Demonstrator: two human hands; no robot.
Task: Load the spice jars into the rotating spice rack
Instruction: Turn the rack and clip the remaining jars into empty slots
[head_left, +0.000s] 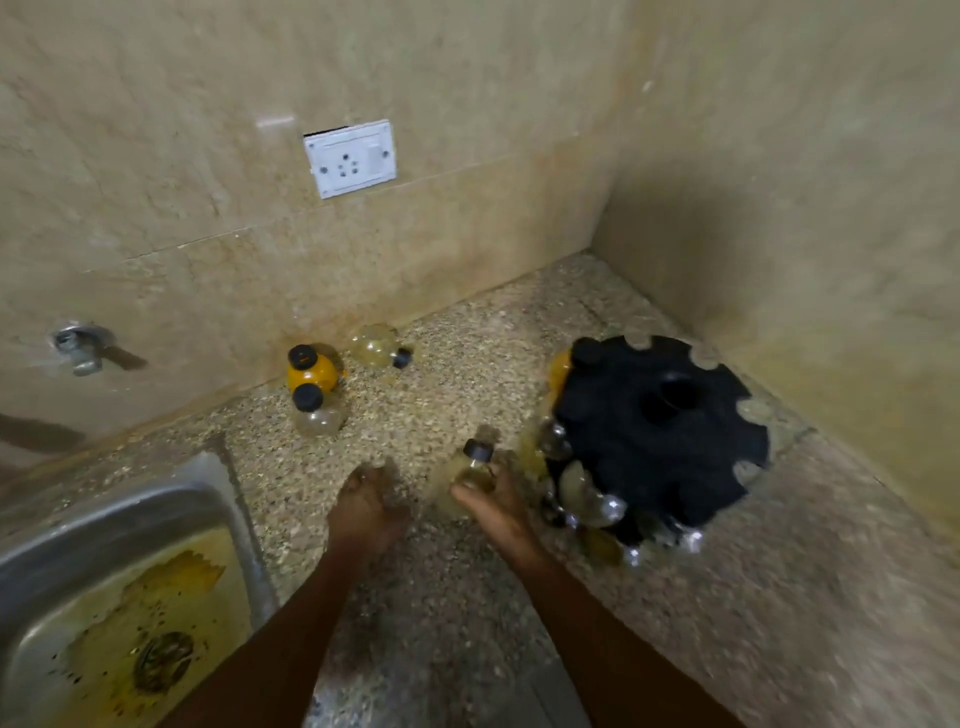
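The right hand (496, 501) wraps a clear spice jar (475, 467) beside the rack (660, 431); the left hand (366, 506) hovers empty, fingers loosely spread. Likely light, smooth, slippery — grip the body, not the cap.

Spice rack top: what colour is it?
Black. The rack shows plainly in the head view, the only one, though somewhat blurred.

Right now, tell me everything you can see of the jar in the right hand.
The spice jar is small, of clear glass or plastic, with a black screw cap on top and what looks like a little pale yellowish content; blur hides more. It stands roughly upright, tilted slightly, held from below and behind by the right hand, whose fingers wrap its lower body. It sits just left of the black rotating spice rack, above the speckled countertop, not yet in a slot.
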